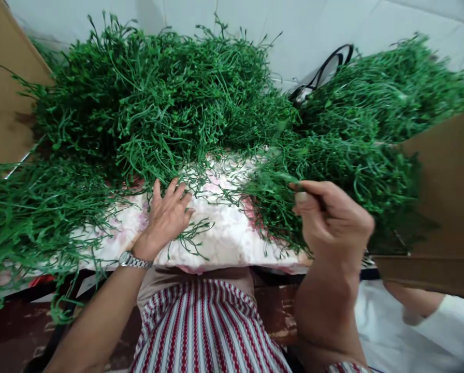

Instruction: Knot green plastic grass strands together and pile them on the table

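My left hand [169, 215] lies with fingers spread on a white cloth with pink patches [220, 241]. A metal-banded watch is on that wrist. Its fingertips touch the edge of loose green stems, and a small sprig of green stems [195, 238] lies just beside the palm. My right hand [329, 215] is raised over the right-hand pile of green stems [333, 171], its thumb and forefinger pinched on a green stem [288, 177] that is smeared by motion. The stems are thin and branched with small bud-like tips.
A large heap of green stems [170, 98] stands at the back against the white wall [247, 18]. More stems [33, 207] spread at left. Cardboard [6, 88] rises at left, and a cardboard box [445, 202] at right. A black cable loop [325, 70] lies behind. Another person's limb [414, 300] shows lower right.
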The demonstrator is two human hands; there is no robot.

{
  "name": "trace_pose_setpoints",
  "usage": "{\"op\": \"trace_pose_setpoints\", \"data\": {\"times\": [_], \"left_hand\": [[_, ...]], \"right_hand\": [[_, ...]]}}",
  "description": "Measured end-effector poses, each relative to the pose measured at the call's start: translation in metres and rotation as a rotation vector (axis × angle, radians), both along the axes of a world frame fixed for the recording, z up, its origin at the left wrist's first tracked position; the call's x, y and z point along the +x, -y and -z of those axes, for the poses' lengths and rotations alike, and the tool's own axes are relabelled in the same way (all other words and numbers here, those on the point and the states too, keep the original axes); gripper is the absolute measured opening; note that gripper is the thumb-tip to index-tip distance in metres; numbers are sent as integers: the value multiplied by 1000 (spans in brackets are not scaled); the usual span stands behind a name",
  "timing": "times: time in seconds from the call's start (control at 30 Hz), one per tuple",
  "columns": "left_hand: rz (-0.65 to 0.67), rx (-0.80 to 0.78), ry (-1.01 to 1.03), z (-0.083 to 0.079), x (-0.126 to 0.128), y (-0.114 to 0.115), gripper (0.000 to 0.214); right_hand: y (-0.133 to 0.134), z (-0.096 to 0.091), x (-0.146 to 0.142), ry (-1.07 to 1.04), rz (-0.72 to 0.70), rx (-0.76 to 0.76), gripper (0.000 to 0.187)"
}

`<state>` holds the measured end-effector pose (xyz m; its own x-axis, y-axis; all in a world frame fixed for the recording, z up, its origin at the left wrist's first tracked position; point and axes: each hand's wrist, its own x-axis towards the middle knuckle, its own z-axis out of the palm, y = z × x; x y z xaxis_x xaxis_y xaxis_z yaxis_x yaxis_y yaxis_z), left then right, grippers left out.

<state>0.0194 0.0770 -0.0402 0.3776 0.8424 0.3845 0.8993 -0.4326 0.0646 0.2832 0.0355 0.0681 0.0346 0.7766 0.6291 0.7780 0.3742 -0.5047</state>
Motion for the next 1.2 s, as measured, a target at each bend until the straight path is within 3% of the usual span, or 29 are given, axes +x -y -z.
{"op": "trace_pose_setpoints", "data": {"times": [0.1,0.17,0.27,0.4,0.5,0.6,0.7,0.9,1.03,1.2], "left_hand": [[-1,-20,17,-3,-5,-3,25],[16,-39,50,-9,-8,-1,24],[33,38,159,-21,-10,14,23],[13,319,335,-36,4,46,31],[223,327,353,-45,25,57,38],[358,264,376,-52,44,56,32],[395,273,461,-56,50,54,34],[436,447,598,-46,48,66,35],[417,448,569,-37,53,68,34],[368,326,503,-41,58,63,22]], "right_hand": [[-2,-11,8,-424,59,68,12],[-5,-9,7,-624,15,43,11],[-9,8,-5,-785,-112,-188,14],[-6,37,-30,-958,-270,-458,17],[2,49,-47,-1081,-406,-535,16],[12,49,-56,-1164,-463,-522,14],[23,44,-57,-1207,-438,-466,13],[36,40,-52,-1288,-439,-428,14],[37,50,-55,-1323,-473,-416,16],[37,68,-60,-1251,-510,-435,17]]}}
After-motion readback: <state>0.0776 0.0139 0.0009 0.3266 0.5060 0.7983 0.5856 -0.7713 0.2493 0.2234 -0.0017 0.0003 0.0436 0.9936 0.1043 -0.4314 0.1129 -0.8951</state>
